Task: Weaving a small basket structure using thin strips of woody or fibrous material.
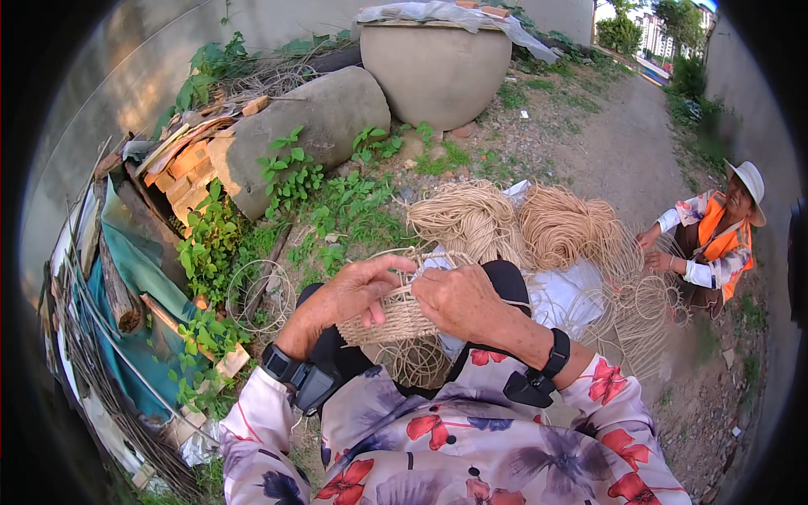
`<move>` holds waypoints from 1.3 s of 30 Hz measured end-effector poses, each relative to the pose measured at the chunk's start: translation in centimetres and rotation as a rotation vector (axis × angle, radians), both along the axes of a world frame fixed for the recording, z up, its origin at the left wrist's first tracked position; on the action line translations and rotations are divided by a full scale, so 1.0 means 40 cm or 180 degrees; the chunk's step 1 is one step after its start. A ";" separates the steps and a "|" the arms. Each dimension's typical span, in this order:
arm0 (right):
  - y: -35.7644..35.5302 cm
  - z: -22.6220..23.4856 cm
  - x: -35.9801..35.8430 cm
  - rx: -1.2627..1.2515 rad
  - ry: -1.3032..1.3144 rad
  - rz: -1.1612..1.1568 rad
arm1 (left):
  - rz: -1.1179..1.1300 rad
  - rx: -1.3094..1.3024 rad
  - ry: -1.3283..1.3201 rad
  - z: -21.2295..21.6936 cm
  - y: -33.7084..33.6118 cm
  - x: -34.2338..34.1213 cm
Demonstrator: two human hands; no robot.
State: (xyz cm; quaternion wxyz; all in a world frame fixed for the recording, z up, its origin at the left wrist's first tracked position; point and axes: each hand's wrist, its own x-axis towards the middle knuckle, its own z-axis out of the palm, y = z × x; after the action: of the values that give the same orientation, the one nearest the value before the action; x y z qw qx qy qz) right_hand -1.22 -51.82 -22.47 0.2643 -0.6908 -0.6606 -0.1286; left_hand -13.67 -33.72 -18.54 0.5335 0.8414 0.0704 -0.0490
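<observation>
The left hand (362,295) is curving over the woven cord piece (389,328) with its fingers parted; whether it is gripping or only steadying cannot be told. The right hand (459,296) is pinching at the piece's upper edge, its own back hiding the fingertips and whatever strand they are pressing. The piece is resting above the lap, between the knees in black trousers (507,284), and the hands are covering much of its upper part. Loose cords (412,364) beneath it are partly disappearing behind it. At the right, a co-worker (711,244) is handling cords; blur is obscuring the ground nearby.

Two cord coils (475,220) are lying just beyond the knees, covering part of a white sheet (566,305) and crowding that side. A wire-like hoop (263,295) is standing near the left wrist, with green plants (345,206) beyond. Farther off, a gravel path (619,139) is running open between a large clay vat (433,74) and the right-hand wall (753,101).
</observation>
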 end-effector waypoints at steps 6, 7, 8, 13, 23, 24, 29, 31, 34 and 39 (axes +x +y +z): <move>0.017 -0.053 -0.030 0.0266 0.0691 -0.0519 | -0.0371 -0.0198 0.0454 0.006 0.004 0.048; 0.021 -0.064 -0.033 0.0340 0.0693 -0.0626 | -0.0380 -0.0022 0.0510 0.009 0.000 0.055; 0.019 -0.076 -0.027 0.0320 0.0747 -0.0672 | -0.0403 0.0168 0.0563 0.009 -0.009 0.072; 0.039 -0.091 -0.040 0.0353 0.0971 -0.0554 | -0.0344 0.0593 0.0504 0.016 -0.017 0.065; 0.018 -0.111 -0.017 0.0612 0.0824 -0.0406 | -0.0239 0.0760 0.0136 -0.033 0.006 0.088; 0.018 -0.115 -0.014 0.0630 0.0812 -0.0414 | -0.0202 0.0617 0.0256 -0.031 0.008 0.085; -0.029 -0.085 -0.023 0.1267 0.0355 -0.0323 | -0.0310 0.0315 0.0448 0.011 -0.027 0.110; -0.045 -0.078 -0.024 0.1365 0.0100 -0.0411 | -0.0434 0.0345 0.0513 0.024 -0.046 0.124; -0.036 -0.083 -0.023 0.1449 -0.0007 -0.0304 | -0.0218 -0.0564 0.0719 0.028 -0.059 0.148; -0.023 -0.075 -0.022 0.1357 0.0308 -0.0168 | -0.0232 -0.0543 0.0522 0.014 -0.043 0.180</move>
State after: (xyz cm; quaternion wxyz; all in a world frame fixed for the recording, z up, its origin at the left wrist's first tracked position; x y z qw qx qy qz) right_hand -2.08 -52.74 -25.47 0.4323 -0.6417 -0.5867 -0.2390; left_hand -6.48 -35.45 -17.98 0.5934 0.7882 0.0789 -0.1429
